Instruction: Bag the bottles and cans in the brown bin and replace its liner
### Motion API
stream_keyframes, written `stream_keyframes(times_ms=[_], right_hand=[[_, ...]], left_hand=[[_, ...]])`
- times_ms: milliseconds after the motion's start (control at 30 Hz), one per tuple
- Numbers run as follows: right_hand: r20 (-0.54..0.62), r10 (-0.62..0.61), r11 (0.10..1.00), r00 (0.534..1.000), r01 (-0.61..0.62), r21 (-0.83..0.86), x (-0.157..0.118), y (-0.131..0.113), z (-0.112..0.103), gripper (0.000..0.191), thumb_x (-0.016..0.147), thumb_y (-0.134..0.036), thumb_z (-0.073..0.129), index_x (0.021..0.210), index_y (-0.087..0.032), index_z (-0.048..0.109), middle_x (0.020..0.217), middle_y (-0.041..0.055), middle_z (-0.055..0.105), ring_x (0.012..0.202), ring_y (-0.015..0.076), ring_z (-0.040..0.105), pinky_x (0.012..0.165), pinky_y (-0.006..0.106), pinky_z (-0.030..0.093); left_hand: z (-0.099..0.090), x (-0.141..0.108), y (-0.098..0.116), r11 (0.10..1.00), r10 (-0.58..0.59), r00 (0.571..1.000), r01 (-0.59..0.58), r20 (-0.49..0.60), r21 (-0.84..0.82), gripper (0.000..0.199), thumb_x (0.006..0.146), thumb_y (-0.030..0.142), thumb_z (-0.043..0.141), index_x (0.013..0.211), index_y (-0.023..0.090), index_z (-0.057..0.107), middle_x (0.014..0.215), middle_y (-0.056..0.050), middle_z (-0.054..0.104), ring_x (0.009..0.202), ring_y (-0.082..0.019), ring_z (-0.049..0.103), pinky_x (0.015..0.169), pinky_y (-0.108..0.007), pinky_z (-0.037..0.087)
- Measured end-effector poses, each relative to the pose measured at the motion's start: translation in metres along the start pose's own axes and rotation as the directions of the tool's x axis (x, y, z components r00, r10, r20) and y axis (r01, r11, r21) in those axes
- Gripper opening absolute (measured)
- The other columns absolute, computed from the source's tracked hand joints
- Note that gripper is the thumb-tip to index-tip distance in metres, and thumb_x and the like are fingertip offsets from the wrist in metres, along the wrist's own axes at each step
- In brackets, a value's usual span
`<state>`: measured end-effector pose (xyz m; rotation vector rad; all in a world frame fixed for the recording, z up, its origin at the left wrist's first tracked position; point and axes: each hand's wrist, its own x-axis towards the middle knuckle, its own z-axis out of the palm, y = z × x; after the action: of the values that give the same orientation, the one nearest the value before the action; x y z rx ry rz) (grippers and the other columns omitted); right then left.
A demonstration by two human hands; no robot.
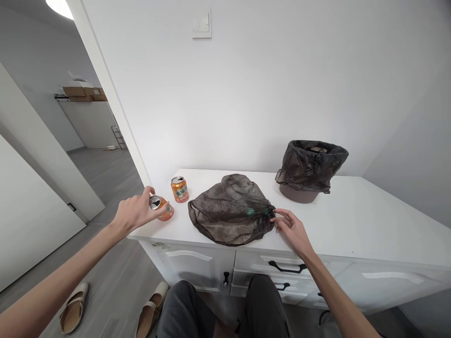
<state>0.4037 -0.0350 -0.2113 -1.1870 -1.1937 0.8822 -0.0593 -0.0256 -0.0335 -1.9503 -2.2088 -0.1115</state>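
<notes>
At the left end of the white cabinet top, my left hand [136, 210] is closed around an orange drink can [166, 215], its thumb across the front and fingers behind. The can's opened top shows. A second orange drink can [181, 190] stands upright just beyond it, also opened. In the middle lies a dark, see-through garbage bag [229, 211], its mouth spread toward the cans. My right hand [291, 230] pinches the bag's bunched right end with its fingertips. Something green shows through the plastic near there.
A brown trash bin [299, 193] lined with a dark bag [312, 164] stands at the back right, with something pale inside. The cabinet's front edge, with black drawer handles [287, 267], is close to my knees. Shoes [75, 307] lie on the floor at left, near a doorway.
</notes>
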Motion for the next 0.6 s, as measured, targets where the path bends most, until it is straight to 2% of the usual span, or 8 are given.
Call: stream_keyframes(times_ms=[167,333,467,600], right_hand=[[-0.013,-0.005,1.0,1.0,0.005,0.008,0.002,0.004,0.001,0.045,0.082,-0.047,0.071,0.116,-0.02,0.062,0.109,0.0166,0.076,0.09,0.0273,0.071,0.065,0.036,0.054],[-0.013,-0.004,1.0,1.0,0.004,0.001,0.001,0.007,0.0,0.044,0.083,-0.045,0.069,0.118,-0.019,0.062,0.114,0.0173,0.076,0.088,0.0254,0.07,0.066,0.036,0.054],[0.006,0.0,1.0,1.0,0.0,-0.014,0.0,0.006,-0.002,0.045,0.084,-0.045,0.069,0.119,-0.019,0.063,0.106,0.0153,0.078,0.084,0.0239,0.068,0.069,0.037,0.054],[0.015,-0.004,1.0,1.0,0.004,-0.017,0.001,0.005,-0.003,0.046,0.085,-0.047,0.069,0.12,-0.018,0.063,0.101,0.0143,0.078,0.083,0.0238,0.068,0.071,0.037,0.053]], left_hand=[[0.003,0.038,0.006,0.999,0.004,0.998,-0.007,0.055,0.048,0.087,0.084,0.081,0.04,0.136,0.013,0.053,0.104,-0.023,0.079,0.099,-0.047,0.075,0.081,-0.047,0.052],[0.012,0.066,0.013,0.998,-0.008,0.995,0.001,0.104,0.067,0.089,0.084,0.082,0.042,0.137,0.011,0.054,0.111,-0.028,0.076,0.105,-0.047,0.073,0.086,-0.047,0.052],[0.027,0.078,0.012,0.997,0.02,0.998,-0.025,0.065,0.07,0.091,0.084,0.086,0.039,0.137,0.013,0.054,0.11,-0.027,0.076,0.105,-0.046,0.073,0.087,-0.047,0.051],[0.034,0.078,0.004,0.996,0.018,1.0,-0.018,0.008,0.091,0.104,0.08,0.091,0.043,0.145,0.01,0.046,0.099,-0.025,0.077,0.098,-0.048,0.074,0.084,-0.049,0.051]])
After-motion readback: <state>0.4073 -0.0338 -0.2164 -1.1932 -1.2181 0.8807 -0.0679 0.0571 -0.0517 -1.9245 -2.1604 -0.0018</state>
